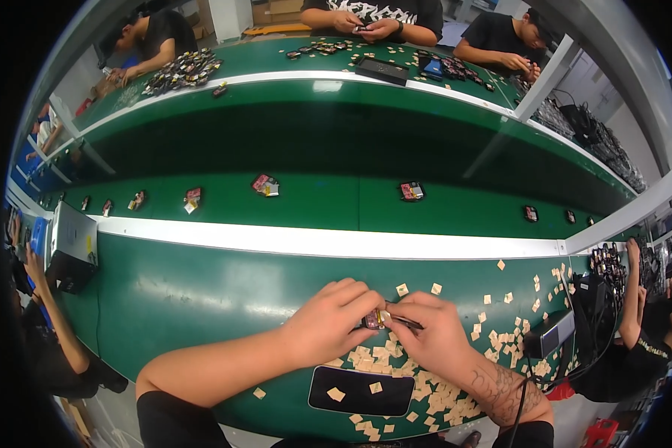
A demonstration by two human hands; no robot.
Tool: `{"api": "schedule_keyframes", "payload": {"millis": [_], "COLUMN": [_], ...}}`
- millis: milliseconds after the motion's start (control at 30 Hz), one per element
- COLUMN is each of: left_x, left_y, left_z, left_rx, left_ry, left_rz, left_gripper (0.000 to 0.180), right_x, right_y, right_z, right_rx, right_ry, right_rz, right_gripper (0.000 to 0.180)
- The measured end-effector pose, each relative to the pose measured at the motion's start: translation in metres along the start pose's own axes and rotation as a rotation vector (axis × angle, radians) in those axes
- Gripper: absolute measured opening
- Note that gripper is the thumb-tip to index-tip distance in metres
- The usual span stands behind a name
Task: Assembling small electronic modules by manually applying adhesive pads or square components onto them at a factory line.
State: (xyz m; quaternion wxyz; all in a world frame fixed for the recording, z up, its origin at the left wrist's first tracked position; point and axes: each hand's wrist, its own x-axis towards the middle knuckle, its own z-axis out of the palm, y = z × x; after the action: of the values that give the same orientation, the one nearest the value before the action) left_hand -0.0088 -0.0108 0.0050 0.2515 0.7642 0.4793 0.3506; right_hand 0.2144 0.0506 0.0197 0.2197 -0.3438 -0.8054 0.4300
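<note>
Between my hands is a small electronic assembly (372,319) with a dark case, a reddish board and a yellow patch. My left hand (332,319) is closed round its left side, the fingertips partly covering it. My right hand (434,328) pinches a dark slim tool (409,322), which looks like tweezers, against the right side of the assembly. A pale bit shows at the right fingertips, too small to name. Just below my hands lie many small beige square pieces (381,358), some under the right wrist. A phone (358,407) with a dark screen lies nearer me, two squares on it.
Beyond the white rail (313,240), a green conveyor belt (336,201) carries several spaced assemblies (265,185). A dark box-shaped device (549,336) with cables stands right of the squares. A grey-and-black box (73,243) stands at left. Co-workers sit across and at both sides.
</note>
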Motion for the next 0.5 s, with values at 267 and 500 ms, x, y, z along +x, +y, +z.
{"api": "schedule_keyframes", "payload": {"millis": [267,500], "left_x": [-0.0028,-0.0031], "left_y": [0.0058,0.0081], "left_z": [0.0014,0.0060], "left_rx": [-0.009,0.017], "left_ry": [0.006,0.024], "left_rz": [-0.062,-0.076], "left_gripper": [0.042,0.044], "right_x": [0.0038,0.0019], "right_y": [-0.0059,-0.0020], "right_z": [-0.0017,0.0026], "right_rx": [-0.119,-0.126], "right_ry": [-0.029,0.022], "right_rz": [0.003,-0.053], "right_gripper": [0.022,0.021]}}
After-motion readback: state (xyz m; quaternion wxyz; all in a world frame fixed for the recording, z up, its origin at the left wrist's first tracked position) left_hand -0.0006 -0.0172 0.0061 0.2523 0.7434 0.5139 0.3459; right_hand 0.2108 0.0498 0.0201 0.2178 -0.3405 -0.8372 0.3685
